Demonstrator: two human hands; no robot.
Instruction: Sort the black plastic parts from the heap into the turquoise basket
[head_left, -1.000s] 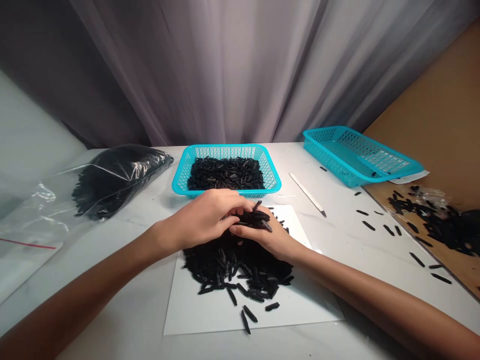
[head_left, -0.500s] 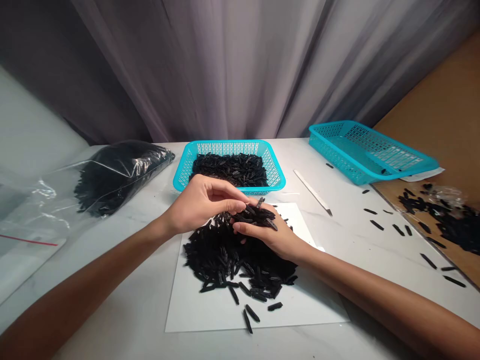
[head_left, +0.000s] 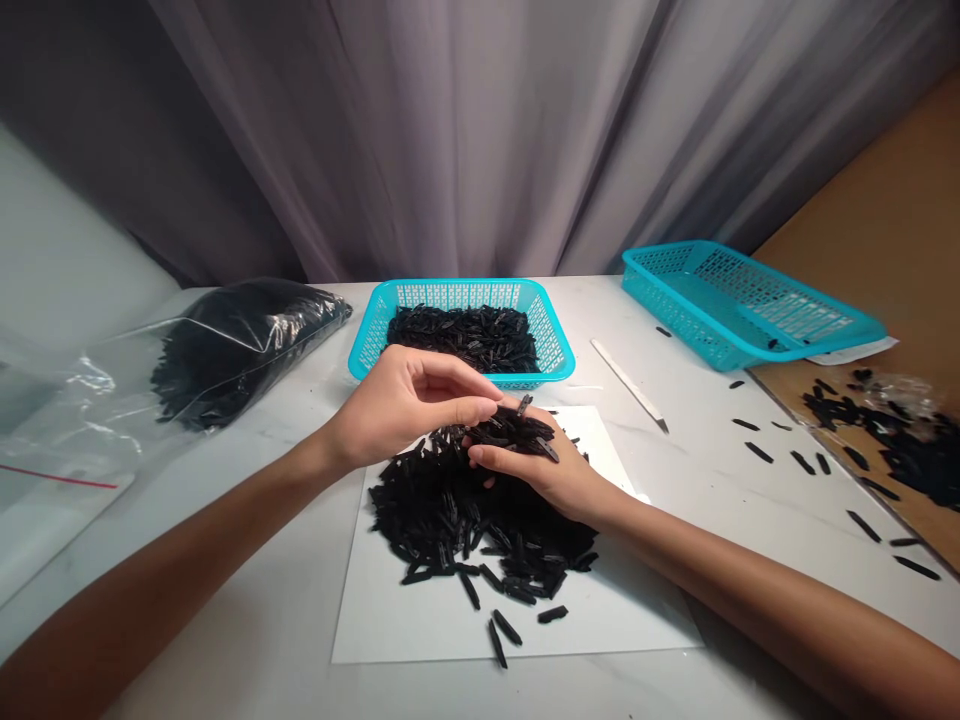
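Left fingers [head_left: 452, 369] higher, pinched, contents unclear; right fingers [head_left: 501, 459] curled round black pieces [head_left: 514, 430]; marbled table [head_left: 262, 640], curtain [head_left: 480, 140].

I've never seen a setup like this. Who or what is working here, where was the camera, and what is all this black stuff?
No machine shows here, just a person's two bare hands. Every picture comes from one camera worn on the head, looking forward and down.

The right hand holds a bunch of slim black pieces. The left hand has its thumb and finger brought together at that bunch; whether it grips a piece, I can't tell. What the pieces are made of isn't clear either.

Below is a dark heap of similar pieces on a white sheet. Behind it stands a blue basket with more of them. To the left lies a clear bag with dark contents; to the right, a thin white tool and a second basket.
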